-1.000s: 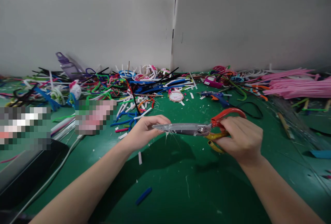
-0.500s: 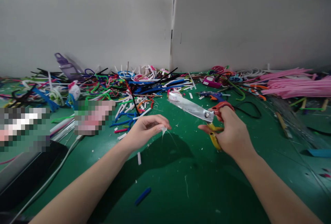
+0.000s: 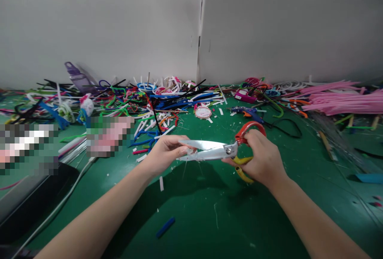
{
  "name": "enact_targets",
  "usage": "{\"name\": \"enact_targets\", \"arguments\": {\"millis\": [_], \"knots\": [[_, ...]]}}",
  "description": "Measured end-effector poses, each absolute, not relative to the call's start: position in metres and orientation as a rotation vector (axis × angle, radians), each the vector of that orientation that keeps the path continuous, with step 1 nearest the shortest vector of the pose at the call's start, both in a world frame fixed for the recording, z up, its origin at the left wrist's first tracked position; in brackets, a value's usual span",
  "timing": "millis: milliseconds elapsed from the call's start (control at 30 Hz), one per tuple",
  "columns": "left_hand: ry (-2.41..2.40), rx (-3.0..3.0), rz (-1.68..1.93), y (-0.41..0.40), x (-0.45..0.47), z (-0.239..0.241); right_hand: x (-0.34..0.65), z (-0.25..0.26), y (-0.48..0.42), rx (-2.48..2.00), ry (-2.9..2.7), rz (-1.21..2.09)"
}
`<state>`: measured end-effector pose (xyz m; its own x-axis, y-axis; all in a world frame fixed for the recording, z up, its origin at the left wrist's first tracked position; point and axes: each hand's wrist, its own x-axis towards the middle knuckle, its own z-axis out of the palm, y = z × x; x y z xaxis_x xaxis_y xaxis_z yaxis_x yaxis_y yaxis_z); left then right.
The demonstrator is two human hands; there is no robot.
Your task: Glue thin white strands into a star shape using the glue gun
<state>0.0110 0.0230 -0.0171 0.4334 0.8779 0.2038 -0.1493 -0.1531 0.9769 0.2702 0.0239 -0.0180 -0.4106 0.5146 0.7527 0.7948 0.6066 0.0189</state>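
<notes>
Head view: the scissors are at the centre of the frame, raised above the green table, blades parted and pointing to the left of the picture. The right hand, right of centre, is closed around their red and yellow handles. Left of centre, the left hand has thumb and fingers pinched together on a small whitish scrap with fine threads hanging down. The scrap appears between the parted blades — whether metal touches it, I cannot tell.

Below the hands, a white strip and a short blue piece lie on the tabletop in the lower middle. Just above centre rests an oval white tag, with a blue glue gun to its right. A pink bundle of sticks fills the right edge — colourful stems are heaped at upper left, near a purple bottle. Grey panels stand across the top.
</notes>
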Motion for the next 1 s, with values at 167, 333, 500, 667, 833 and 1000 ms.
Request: {"name": "enact_targets", "arguments": {"millis": [167, 333, 500, 667, 833, 1000], "knots": [[0.649, 1.446, 1.014, 0.022, 0.011, -0.016, 0.267, -0.019, 0.023, -0.999, -2.122, -0.467], [0.677, 1.433, 1.021, 0.024, 0.010, -0.022, 0.270, -0.019, 0.024, -1.006, -2.081, -0.529], [0.646, 1.420, 1.084, 0.026, 0.009, -0.024, 0.275, -0.016, 0.026, -1.045, -2.053, -0.555], [0.607, 1.426, 1.053, 0.024, 0.009, -0.017, 0.273, -0.014, 0.024, -0.961, -2.098, -0.561], [0.594, 1.471, 0.980, 0.022, 0.009, -0.013, 0.271, -0.013, 0.022, -0.937, -2.126, -0.587], [0.600, 1.535, 0.878, 0.021, 0.009, -0.012, 0.272, -0.014, 0.021, -0.908, -2.126, -0.609]]}}
